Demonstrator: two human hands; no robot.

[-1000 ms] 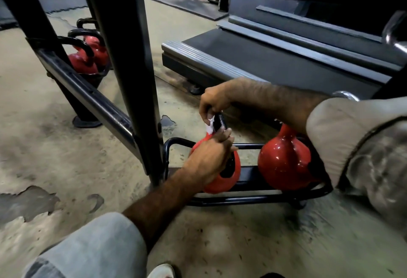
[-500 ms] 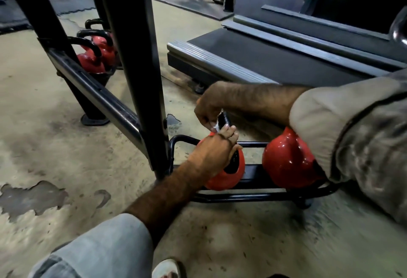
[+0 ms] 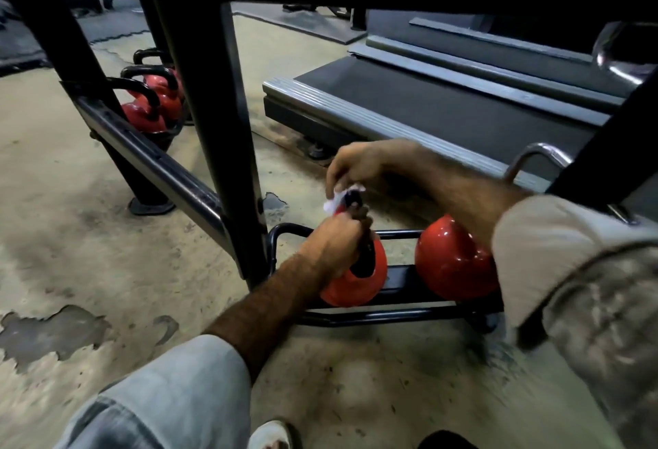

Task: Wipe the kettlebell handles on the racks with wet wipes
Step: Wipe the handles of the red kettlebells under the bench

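Behind the rack post (image 3: 228,149), left hand (image 3: 333,245) grips the handle (image 3: 352,201); right hand (image 3: 352,165) pinches the wipe (image 3: 334,201).

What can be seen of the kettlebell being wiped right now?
The near kettlebell has a glossy red rounded body and a black handle. It stands tilted in the low black floor rack, left of a second red kettlebell. The left hand grips the handle low down; the right hand pinches a white wet wipe against the handle's top. Much of the handle is hidden.
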